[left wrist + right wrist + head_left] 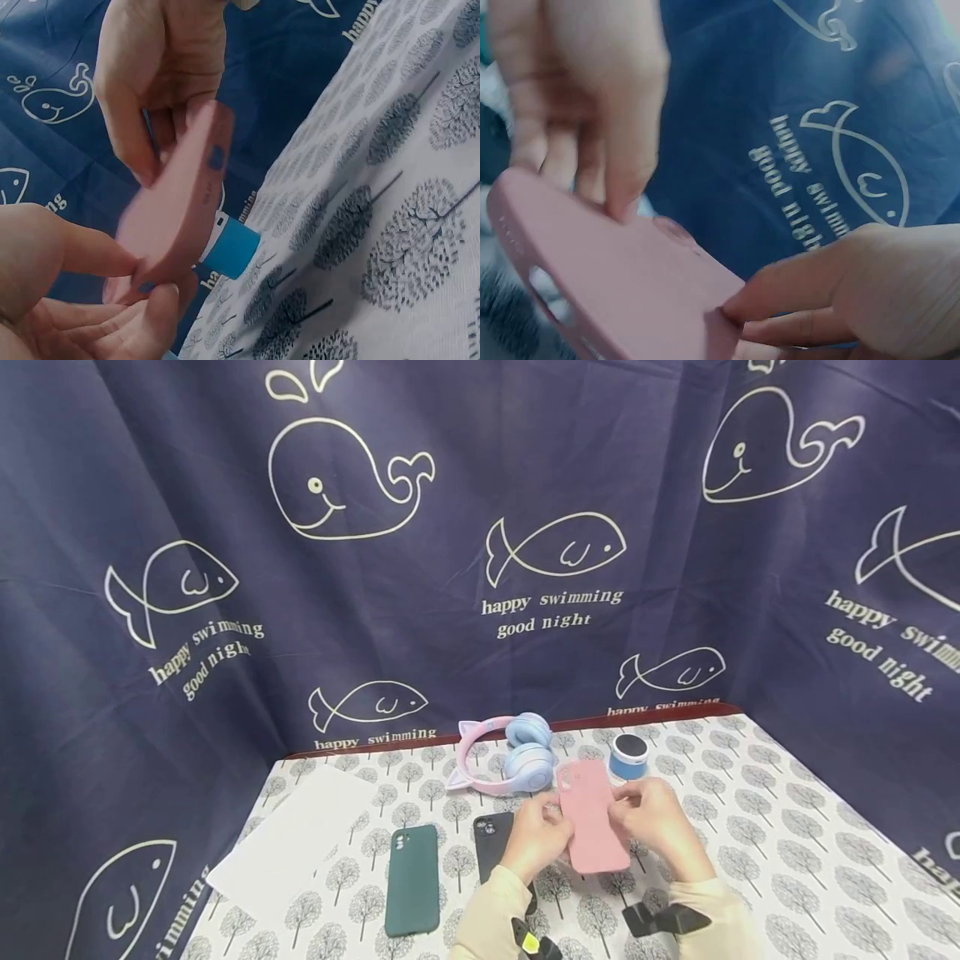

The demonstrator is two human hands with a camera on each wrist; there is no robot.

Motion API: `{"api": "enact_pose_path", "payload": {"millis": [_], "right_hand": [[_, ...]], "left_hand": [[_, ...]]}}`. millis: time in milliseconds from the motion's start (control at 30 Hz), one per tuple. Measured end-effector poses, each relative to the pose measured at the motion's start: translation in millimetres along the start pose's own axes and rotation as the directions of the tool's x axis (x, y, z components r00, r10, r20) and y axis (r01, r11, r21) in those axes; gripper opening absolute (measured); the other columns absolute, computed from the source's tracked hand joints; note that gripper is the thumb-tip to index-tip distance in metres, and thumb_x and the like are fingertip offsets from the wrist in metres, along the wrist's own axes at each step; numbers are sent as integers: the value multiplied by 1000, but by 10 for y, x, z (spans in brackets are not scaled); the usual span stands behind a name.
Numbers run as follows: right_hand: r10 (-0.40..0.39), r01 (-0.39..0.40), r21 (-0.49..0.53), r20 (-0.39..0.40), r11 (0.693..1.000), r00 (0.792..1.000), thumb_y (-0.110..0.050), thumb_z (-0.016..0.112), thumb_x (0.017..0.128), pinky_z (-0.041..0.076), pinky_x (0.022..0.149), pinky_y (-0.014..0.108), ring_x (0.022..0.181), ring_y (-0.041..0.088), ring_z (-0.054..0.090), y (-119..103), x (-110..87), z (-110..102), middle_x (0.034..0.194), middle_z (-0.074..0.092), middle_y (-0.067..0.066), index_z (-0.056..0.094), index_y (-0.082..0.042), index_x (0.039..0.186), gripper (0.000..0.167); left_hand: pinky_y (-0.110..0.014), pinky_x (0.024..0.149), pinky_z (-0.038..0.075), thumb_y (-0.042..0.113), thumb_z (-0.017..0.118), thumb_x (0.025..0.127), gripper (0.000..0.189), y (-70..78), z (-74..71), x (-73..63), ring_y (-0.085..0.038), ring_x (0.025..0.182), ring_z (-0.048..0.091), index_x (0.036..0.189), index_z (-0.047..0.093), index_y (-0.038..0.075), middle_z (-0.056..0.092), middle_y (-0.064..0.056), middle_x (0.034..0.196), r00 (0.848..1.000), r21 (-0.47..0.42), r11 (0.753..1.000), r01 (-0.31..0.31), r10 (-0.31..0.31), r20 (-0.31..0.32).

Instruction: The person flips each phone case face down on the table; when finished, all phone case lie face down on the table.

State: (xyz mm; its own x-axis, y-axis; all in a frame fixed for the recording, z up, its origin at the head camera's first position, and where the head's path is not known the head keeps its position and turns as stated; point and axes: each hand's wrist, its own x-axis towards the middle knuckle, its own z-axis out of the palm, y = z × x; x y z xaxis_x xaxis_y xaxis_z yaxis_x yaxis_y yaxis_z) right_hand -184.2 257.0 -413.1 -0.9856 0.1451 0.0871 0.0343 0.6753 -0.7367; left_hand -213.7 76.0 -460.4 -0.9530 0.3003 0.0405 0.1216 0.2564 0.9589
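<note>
A pink phone case (588,818) is held up between both hands, its back with the camera cutout facing the head camera. My left hand (540,835) pinches its left edge, thumb on the back. On the opposite edge my right hand (652,817) pinches it the same way. Small slots along the bottom edge of the pink phone case (176,210) show in the left wrist view. A black phone case (491,839) lies partly hidden under the left forearm. Farther left a dark green phone case (412,881) lies flat.
Pink and blue cat-ear headphones (528,768) lie behind the hands. Beside them at the right stands a small blue speaker (628,756). White paper (296,835) covers part of the left side of the tree-patterned tablecloth (780,860). A navy curtain (465,468) hangs around the table.
</note>
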Motion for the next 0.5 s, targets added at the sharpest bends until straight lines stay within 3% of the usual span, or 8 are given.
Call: {"api": "enact_pose_path", "payload": {"millis": [133,200,400,500], "right_hand": [[17,-15,-111,13,994,1000,-7,69,79,52,62,38,71,24,62,107,44,125,78,67,11,70,8,96,23],[28,-25,-145,23,989,999,-10,72,79,51,61,39,70,24,61,151,58,184,79,67,12,69,6,92,20],[78,-73,-125,42,989,996,-12,78,77,49,55,34,62,22,58,267,87,339,70,61,8,64,2,83,20],[63,-57,-167,33,984,997,-12,80,74,48,58,36,64,22,56,314,99,384,69,60,7,63,0,77,20]], "left_hand": [[-28,61,51,6,73,78,22,1,17,-29,-8,60,60,97,66,0,64,5,69,999,115,993,8,-3,-38],[-28,60,50,7,74,76,21,-22,29,-34,-8,59,58,93,65,1,63,6,67,999,171,985,13,-5,-49],[-31,56,44,12,74,75,12,-156,100,-20,-13,59,50,82,64,9,53,6,65,998,362,932,26,-4,-61],[-30,53,41,14,74,75,15,-194,137,-33,-13,56,47,73,59,14,49,5,62,999,402,915,27,-13,-38]]}}
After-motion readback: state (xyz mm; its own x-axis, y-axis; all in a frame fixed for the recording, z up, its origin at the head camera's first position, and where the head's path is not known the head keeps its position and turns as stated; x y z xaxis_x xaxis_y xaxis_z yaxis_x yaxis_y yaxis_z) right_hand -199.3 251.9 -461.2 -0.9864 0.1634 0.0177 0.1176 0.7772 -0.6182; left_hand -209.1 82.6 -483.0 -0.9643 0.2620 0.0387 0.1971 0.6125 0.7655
